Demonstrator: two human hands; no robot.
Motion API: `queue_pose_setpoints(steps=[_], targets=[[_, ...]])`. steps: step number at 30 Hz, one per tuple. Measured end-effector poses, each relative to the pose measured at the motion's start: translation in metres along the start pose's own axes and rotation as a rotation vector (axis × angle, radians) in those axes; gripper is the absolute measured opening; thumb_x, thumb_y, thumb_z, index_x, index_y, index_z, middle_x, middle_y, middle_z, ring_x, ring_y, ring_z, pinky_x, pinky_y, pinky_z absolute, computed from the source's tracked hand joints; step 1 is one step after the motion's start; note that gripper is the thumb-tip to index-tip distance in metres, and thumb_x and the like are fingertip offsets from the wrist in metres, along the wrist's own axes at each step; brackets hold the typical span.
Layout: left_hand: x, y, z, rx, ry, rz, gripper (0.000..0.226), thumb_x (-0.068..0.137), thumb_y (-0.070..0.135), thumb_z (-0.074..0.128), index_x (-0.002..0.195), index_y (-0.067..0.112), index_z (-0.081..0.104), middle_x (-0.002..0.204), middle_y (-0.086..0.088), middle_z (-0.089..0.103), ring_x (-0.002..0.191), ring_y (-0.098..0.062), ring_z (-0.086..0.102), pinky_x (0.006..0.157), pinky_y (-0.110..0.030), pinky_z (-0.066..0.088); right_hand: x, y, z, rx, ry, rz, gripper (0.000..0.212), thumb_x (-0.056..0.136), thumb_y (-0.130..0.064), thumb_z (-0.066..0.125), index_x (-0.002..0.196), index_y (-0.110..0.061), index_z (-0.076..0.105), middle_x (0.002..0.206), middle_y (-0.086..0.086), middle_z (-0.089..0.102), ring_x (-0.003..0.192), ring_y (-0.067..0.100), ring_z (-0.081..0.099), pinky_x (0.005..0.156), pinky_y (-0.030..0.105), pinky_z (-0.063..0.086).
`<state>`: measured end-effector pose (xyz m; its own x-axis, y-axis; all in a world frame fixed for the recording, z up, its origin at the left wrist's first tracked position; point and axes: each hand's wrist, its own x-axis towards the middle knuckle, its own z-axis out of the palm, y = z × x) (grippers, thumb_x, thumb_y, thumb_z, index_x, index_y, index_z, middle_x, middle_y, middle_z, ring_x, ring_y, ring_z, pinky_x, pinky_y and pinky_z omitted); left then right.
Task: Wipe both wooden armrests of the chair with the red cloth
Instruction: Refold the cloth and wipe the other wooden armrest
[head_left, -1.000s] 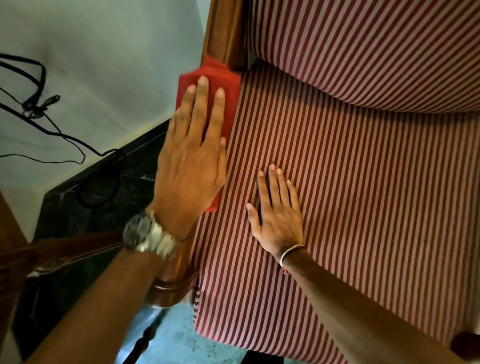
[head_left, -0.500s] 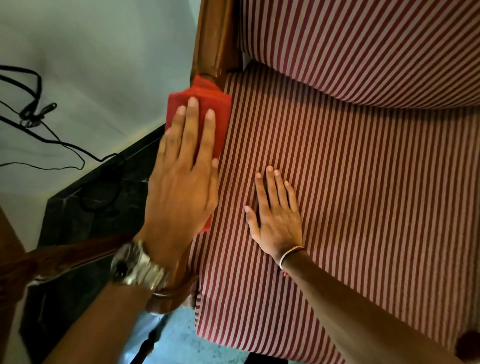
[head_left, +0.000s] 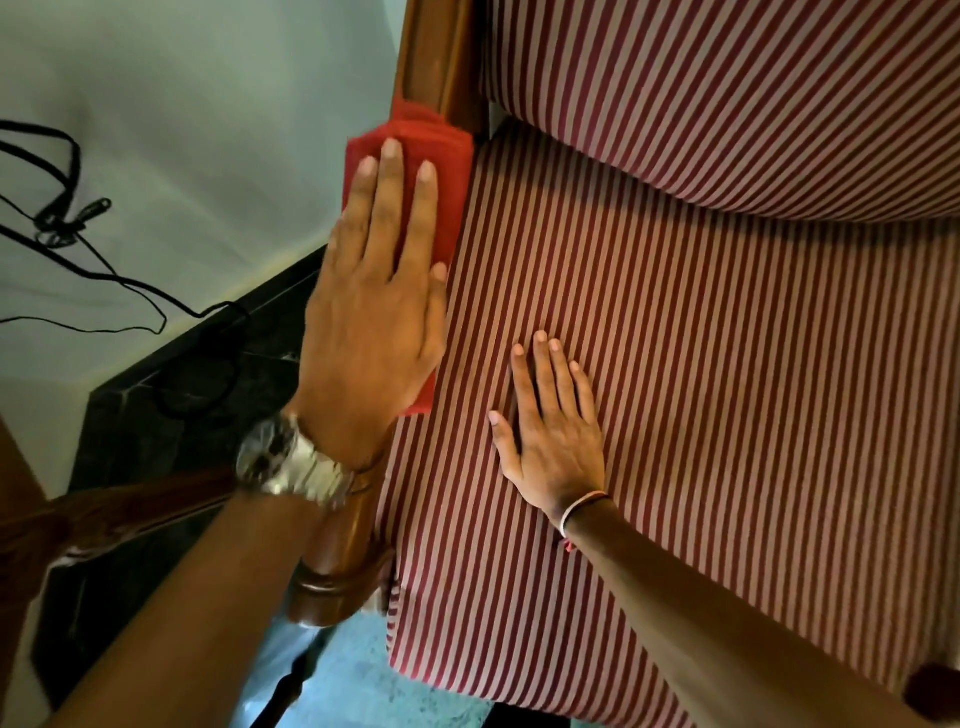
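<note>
The red cloth (head_left: 415, 137) lies folded over the chair's left wooden armrest (head_left: 337, 577), close to the back post (head_left: 434, 57). My left hand (head_left: 374, 322), with a metal watch on its wrist, presses flat on the cloth, fingers pointing toward the backrest. It hides most of the armrest, leaving only the rounded front end showing below my wrist. My right hand (head_left: 556, 441) rests flat and empty on the striped seat cushion (head_left: 753, 415). A dark rounded bit at the lower right may be the right armrest (head_left: 935, 693).
The striped backrest (head_left: 727, 104) fills the top right. Left of the chair is a pale wall (head_left: 182, 130) with black cables (head_left: 67, 223) hanging, above a dark skirting and floor (head_left: 171, 415). A wooden piece (head_left: 130, 509) sits at the lower left.
My left hand drew the cloth back toward me a little, then pushed it along the armrest toward the backrest. My right hand stayed on the seat.
</note>
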<state>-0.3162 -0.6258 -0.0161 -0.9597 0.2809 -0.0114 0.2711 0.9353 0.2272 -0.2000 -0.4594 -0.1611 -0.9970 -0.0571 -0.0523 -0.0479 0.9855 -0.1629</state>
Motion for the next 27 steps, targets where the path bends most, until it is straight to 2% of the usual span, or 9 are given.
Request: queue_pose_setpoints(steps=[5,8,11,13,14,16,19,23,27], targets=[[-0.061,-0.006,0.001,0.009,-0.071,-0.003,0.064,0.107,0.034,0.031,0.161,0.013,0.006,0.171,-0.014,0.002,0.158,-0.026,-0.003,0.128,-0.048,0.011,0.000,-0.001,-0.007,0.057,-0.016,0.002,0.070,0.105,-0.052,0.032,0.162,-0.013,0.021,0.171,0.014,0.014,0.160,0.025,0.010,0.130,0.049,0.017],[-0.061,-0.005,-0.009,-0.184,-0.090,-0.008,0.063,0.106,0.039,0.027,0.161,0.022,0.003,0.172,-0.005,-0.006,0.157,-0.015,-0.010,0.126,-0.039,0.002,0.005,-0.012,-0.024,0.232,-0.033,0.085,0.071,0.103,-0.058,0.032,0.158,-0.015,0.032,0.170,0.012,0.021,0.159,0.025,0.015,0.129,0.049,0.019],[-0.072,-0.007,-0.025,-0.492,-0.083,-0.234,0.059,0.106,0.045,0.028,0.160,0.036,0.006,0.172,0.005,-0.001,0.151,-0.003,0.005,0.118,-0.030,0.011,0.024,-0.033,-0.063,0.829,-0.054,0.310,0.076,0.095,-0.073,0.033,0.145,-0.018,0.052,0.156,0.005,0.048,0.146,0.020,0.043,0.119,0.046,0.040],[-0.093,-0.022,-0.029,-0.552,-0.045,-0.370,0.060,0.102,0.052,0.029,0.158,0.034,0.021,0.165,-0.004,0.028,0.142,-0.012,0.034,0.112,-0.037,0.034,0.041,-0.049,-0.094,1.320,-0.100,0.440,0.075,0.092,-0.074,0.039,0.139,-0.017,0.053,0.137,0.000,0.061,0.119,0.014,0.064,0.093,0.032,0.058],[-0.103,-0.031,-0.029,-0.525,-0.038,-0.398,0.061,0.099,0.057,0.030,0.153,0.029,0.035,0.151,-0.008,0.047,0.129,-0.017,0.051,0.102,-0.036,0.046,0.051,-0.056,-0.107,1.455,-0.148,0.457,0.065,0.095,-0.066,0.044,0.138,-0.017,0.053,0.131,0.001,0.063,0.106,0.012,0.067,0.079,0.022,0.059],[-0.123,-0.045,-0.027,-0.399,-0.056,-0.401,0.066,0.094,0.071,0.029,0.123,0.021,0.062,0.109,-0.006,0.069,0.092,-0.020,0.070,0.077,-0.035,0.058,0.064,-0.072,-0.125,1.503,-0.213,0.401,0.050,0.097,-0.048,0.057,0.136,-0.017,0.052,0.127,0.004,0.065,0.097,0.008,0.067,0.067,0.015,0.057],[-0.131,-0.039,-0.025,-0.248,-0.036,-0.433,0.056,0.097,0.068,0.032,0.082,0.021,0.057,0.070,0.001,0.062,0.060,-0.016,0.063,0.057,-0.037,0.055,0.076,-0.085,-0.132,1.504,-0.195,0.384,0.055,0.087,-0.026,0.080,0.132,-0.012,0.051,0.124,0.000,0.065,0.105,0.008,0.067,0.084,0.025,0.062],[-0.124,-0.013,-0.028,-0.100,0.000,-0.513,0.044,0.098,0.059,0.036,0.080,0.020,0.046,0.063,0.004,0.051,0.053,-0.015,0.052,0.055,-0.031,0.041,0.075,-0.079,-0.132,1.541,-0.142,0.376,0.051,0.083,-0.015,0.083,0.126,-0.010,0.056,0.126,0.009,0.068,0.111,0.020,0.069,0.093,0.039,0.061],[-0.120,0.027,-0.028,-0.156,0.040,-0.469,0.038,0.098,0.053,0.045,0.080,0.020,0.045,0.063,0.007,0.048,0.051,-0.008,0.048,0.048,-0.025,0.035,0.062,-0.044,-0.139,1.510,-0.039,0.337,0.042,0.087,-0.012,0.079,0.124,-0.007,0.062,0.119,0.011,0.071,0.105,0.018,0.070,0.090,0.034,0.061]])
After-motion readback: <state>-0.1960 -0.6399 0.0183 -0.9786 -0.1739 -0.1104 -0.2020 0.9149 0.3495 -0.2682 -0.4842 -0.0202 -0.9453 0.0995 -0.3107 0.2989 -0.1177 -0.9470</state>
